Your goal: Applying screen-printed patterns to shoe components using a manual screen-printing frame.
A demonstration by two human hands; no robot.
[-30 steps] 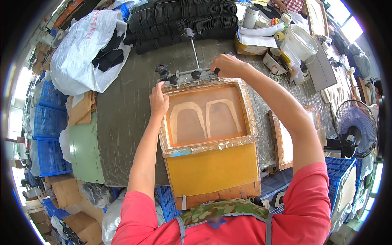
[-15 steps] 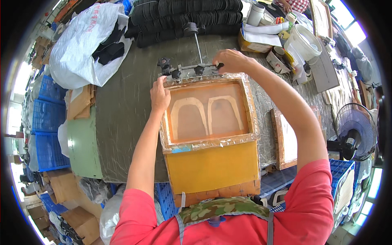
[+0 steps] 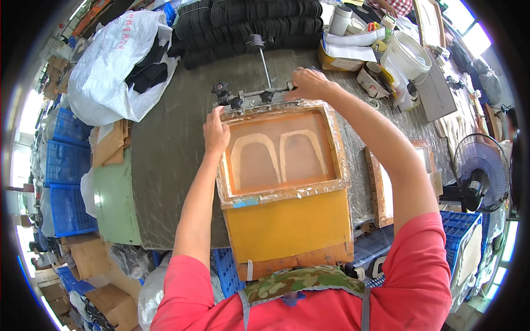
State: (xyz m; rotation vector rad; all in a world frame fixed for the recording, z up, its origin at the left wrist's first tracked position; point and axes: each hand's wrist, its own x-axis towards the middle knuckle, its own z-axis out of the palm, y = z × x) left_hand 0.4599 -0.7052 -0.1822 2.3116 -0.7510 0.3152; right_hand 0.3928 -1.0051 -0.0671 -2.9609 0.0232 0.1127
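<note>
A wooden screen printing frame [image 3: 339, 144] lies in front of me, its orange-edged mesh [image 3: 279, 165] showing two pale arch shapes. Beneath its near side a yellow board [image 3: 287, 227] sticks out towards me. Along the far edge runs a metal hinge clamp [image 3: 251, 101] with several black knobs, and a rod rises from it to a dark round weight [image 3: 254, 42]. My left hand [image 3: 216, 132] is closed on the frame's far left corner. At the clamp's right end, my right hand [image 3: 310, 84] is closed around a black knob, mostly hidden by the fingers.
Stacked black pieces [image 3: 248, 22] line the table's far side, beside a white sack [image 3: 110, 66]. Far right stand a white bucket [image 3: 407, 58] and a box [image 3: 345, 58]. Another frame [image 3: 378, 187] lies right, near a fan [image 3: 479, 171]. Blue crates [image 3: 72, 209] stand left.
My right hand has shifted slightly and turned at the clamp's right-end knob. My left hand stays at the frame corner. The whole view has moved a little.
</note>
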